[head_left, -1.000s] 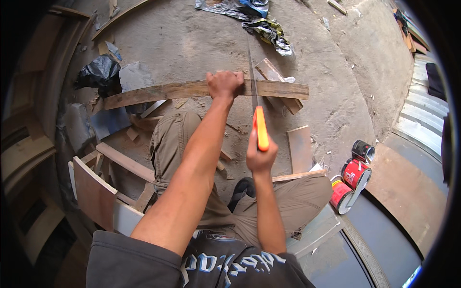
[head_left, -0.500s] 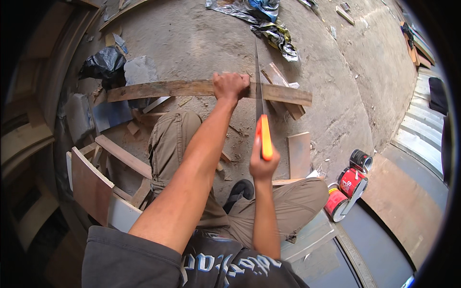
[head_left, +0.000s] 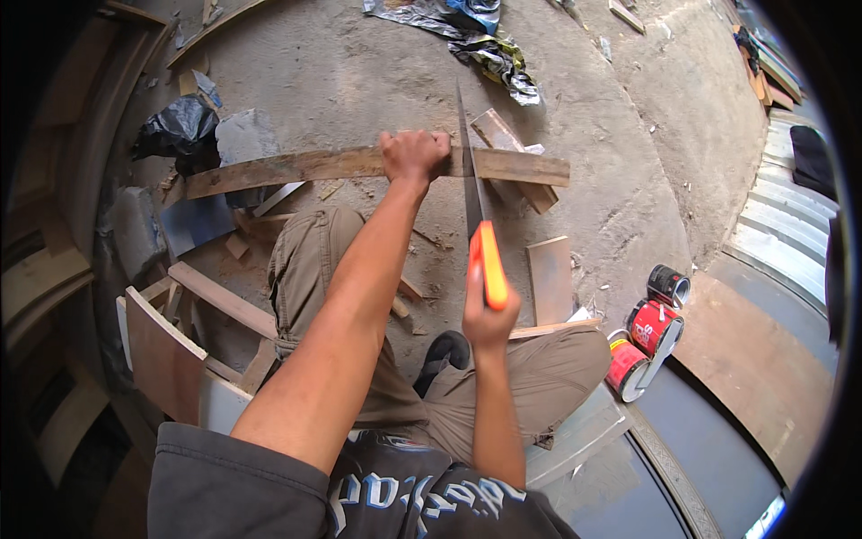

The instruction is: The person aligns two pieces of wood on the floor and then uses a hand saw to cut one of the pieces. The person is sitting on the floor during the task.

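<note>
A long wooden board point(head_left: 296, 168) lies crosswise in front of me, raised off the ground. My left hand point(head_left: 415, 154) is closed over it just left of the saw, pressing down. In my right hand point(head_left: 491, 316) I grip the orange handle of a handsaw point(head_left: 488, 260). Its dark blade crosses the board, pointing away from me. Beneath the board's right part, a shorter wood piece point(head_left: 537, 196) sits at an angle. How deep the blade has cut cannot be made out.
Left of me are a concrete block point(head_left: 247, 135), a black plastic bag point(head_left: 177, 128) and a wooden frame point(head_left: 166, 346). Red paint cans point(head_left: 648, 325) and a black can point(head_left: 666, 284) stand at the right. Crumpled foil wrapping point(head_left: 503, 65) lies ahead; a loose plank point(head_left: 549, 280) is near my right knee.
My right hand has drawn the saw a little toward me across the board. My left hand keeps its hold. The whole view has shifted slightly.
</note>
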Available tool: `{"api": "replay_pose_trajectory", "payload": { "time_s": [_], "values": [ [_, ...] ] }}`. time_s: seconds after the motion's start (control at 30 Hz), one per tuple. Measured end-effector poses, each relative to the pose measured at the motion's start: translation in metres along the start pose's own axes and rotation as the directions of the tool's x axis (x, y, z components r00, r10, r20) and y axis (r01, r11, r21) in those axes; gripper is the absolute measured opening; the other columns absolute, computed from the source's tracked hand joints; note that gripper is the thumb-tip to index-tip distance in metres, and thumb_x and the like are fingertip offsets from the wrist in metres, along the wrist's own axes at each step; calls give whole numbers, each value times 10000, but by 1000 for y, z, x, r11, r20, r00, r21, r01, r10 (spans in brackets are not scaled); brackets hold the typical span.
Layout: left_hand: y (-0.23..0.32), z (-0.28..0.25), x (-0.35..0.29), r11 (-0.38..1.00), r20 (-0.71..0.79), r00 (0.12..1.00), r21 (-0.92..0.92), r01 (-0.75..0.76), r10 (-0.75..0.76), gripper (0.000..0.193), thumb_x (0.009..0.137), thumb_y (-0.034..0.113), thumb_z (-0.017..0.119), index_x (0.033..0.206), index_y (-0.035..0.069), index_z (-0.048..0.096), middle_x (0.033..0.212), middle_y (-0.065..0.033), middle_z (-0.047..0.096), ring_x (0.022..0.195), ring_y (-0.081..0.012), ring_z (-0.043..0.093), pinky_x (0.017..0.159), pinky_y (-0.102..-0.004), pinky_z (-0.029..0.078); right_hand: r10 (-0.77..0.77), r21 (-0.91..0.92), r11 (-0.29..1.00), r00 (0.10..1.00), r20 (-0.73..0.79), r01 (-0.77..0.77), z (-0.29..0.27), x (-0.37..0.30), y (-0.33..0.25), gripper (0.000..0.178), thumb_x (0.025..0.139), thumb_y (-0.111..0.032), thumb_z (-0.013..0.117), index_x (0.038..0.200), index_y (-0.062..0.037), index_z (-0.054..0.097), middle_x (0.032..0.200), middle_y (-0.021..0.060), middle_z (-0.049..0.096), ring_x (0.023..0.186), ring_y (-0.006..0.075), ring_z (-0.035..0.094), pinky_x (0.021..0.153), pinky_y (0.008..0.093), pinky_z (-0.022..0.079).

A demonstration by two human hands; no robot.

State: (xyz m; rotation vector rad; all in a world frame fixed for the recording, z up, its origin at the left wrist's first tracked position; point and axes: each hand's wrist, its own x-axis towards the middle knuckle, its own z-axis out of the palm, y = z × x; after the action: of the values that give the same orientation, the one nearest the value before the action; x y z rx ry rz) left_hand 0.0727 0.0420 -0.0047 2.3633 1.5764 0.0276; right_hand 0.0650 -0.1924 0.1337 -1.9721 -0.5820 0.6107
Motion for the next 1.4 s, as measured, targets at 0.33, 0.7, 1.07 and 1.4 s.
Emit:
{"api": "replay_pose_trajectory", "payload": {
  "time_s": [0.33,0.7,1.07,1.4],
  "values": [
    [-5,3,-1,999,-88,996,43,11,-7,475,867,381,434,696,90,768,683,-153,706,602,-265,670,786,-385,401,-26,-88,996,1000,6,26,-43,-101,-14,140,923,-89,649,869,39,670,630,81,602,567,114,576,526,295,451],
    [-6,12,0,1000,-98,995,2,-2,2,507,863,394,423,692,51,753,707,-182,700,544,-284,642,735,-397,402,28,25,999,1000,-10,-28,3,-23,-1,177,927,-108,642,805,18,617,607,62,564,553,102,533,526,296,436],
    [4,12,-2,1000,-80,996,-8,-29,28,456,845,367,446,673,88,763,685,-153,707,602,-259,662,765,-402,409,-97,-6,995,994,-54,96,32,44,6,247,953,-145,614,761,6,580,581,86,510,528,133,478,515,326,406],
    [-4,2,-2,1000,-41,999,26,3,-2,459,849,347,427,685,87,767,698,-165,711,615,-258,672,782,-397,408,63,-27,998,998,18,-62,-42,-96,-7,123,915,-65,629,900,51,665,667,96,614,603,118,605,577,285,482]
  ]
}}
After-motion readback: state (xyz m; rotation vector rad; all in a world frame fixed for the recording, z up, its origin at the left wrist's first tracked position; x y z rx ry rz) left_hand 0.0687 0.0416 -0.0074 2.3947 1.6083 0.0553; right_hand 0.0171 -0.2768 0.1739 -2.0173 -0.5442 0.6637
